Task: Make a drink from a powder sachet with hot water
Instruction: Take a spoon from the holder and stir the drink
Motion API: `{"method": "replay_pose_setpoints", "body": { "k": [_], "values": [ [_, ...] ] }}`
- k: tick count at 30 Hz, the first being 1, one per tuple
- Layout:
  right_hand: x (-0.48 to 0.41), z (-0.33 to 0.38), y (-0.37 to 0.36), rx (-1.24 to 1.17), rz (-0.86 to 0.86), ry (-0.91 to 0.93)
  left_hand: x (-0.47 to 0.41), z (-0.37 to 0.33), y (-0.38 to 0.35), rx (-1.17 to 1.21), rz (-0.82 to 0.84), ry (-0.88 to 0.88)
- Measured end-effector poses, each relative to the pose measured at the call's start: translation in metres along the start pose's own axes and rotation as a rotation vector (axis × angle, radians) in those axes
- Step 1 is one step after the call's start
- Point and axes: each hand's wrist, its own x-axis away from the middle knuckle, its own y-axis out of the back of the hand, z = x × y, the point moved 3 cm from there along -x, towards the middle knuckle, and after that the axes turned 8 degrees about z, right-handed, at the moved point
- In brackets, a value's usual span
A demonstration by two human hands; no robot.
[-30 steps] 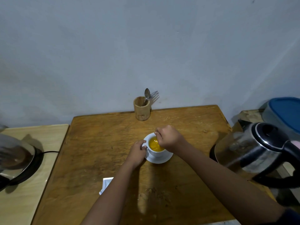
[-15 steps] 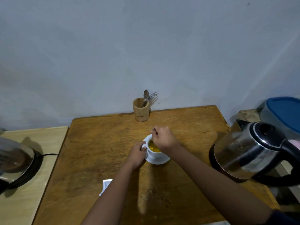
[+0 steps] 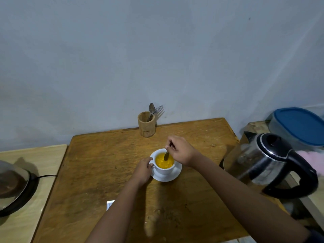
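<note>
A white cup full of orange-yellow drink stands on a white saucer in the middle of the wooden table. My left hand grips the cup's handle on its left side. My right hand is just above the cup's far right rim, pinching a small metal spoon whose bowl dips into the liquid. A white sachet lies near the table's front left, partly hidden by my left forearm.
A steel and black electric kettle stands at the table's right edge. A wooden holder with a spoon and forks stands at the back by the wall. A blue-lidded container is at far right, a cooker lid at far left.
My right hand has moved from over the cup to its far right rim, so the spoon and drink now show. My view has shifted slightly; the left hand stays on the handle.
</note>
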Motion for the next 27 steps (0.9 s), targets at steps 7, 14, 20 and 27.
{"method": "replay_pose_setpoints", "body": {
  "k": [7,14,20,27],
  "values": [
    [0.012,0.001,0.014,-0.081,-0.153,0.053,0.0,0.0,0.002,-0.045,0.013,-0.004],
    [0.02,-0.029,0.015,-0.497,-0.484,-0.188,0.003,-0.002,0.003,0.001,0.018,0.001],
    [0.03,-0.068,0.011,-1.143,-0.612,-0.321,0.003,0.003,0.005,0.061,0.023,-0.011],
    [0.06,-0.114,-0.023,-1.561,-0.794,-0.449,0.009,0.008,-0.004,0.182,-0.106,-0.008]
  ]
}}
